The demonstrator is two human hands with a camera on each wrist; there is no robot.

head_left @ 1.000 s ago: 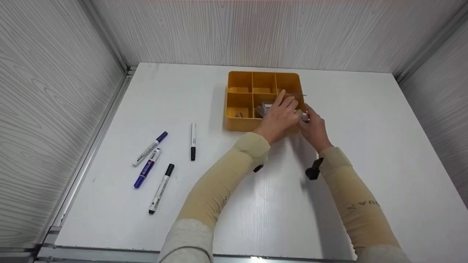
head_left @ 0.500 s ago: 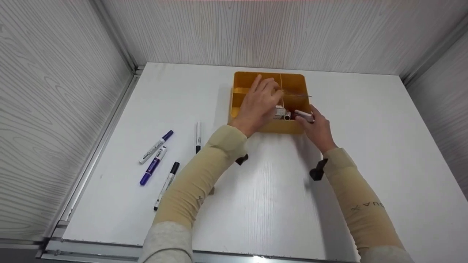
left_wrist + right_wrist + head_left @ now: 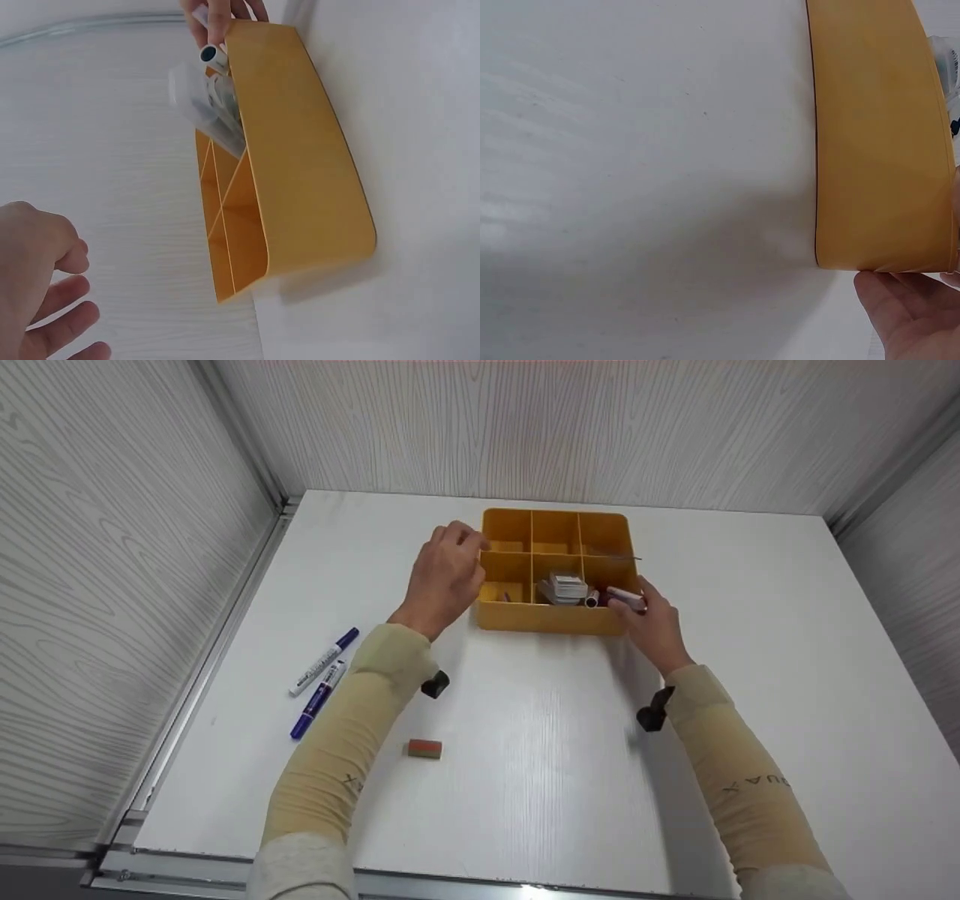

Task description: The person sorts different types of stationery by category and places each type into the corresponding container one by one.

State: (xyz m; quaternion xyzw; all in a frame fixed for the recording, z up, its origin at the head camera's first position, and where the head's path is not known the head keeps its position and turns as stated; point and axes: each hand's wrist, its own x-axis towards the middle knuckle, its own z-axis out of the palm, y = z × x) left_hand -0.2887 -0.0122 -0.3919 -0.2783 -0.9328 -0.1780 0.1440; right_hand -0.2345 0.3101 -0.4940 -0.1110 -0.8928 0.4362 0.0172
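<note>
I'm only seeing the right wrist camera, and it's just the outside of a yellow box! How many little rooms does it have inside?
Observer: From above, the box has six compartments.
Child: Ooh! Where's the left hand?
Observer: It's just beside the box's left side, with nothing visible in its grip.
Child: Did anything get left outside?
Observer: Yes, a small reddish-brown block lies on the table, nearer the person than the box.
</note>
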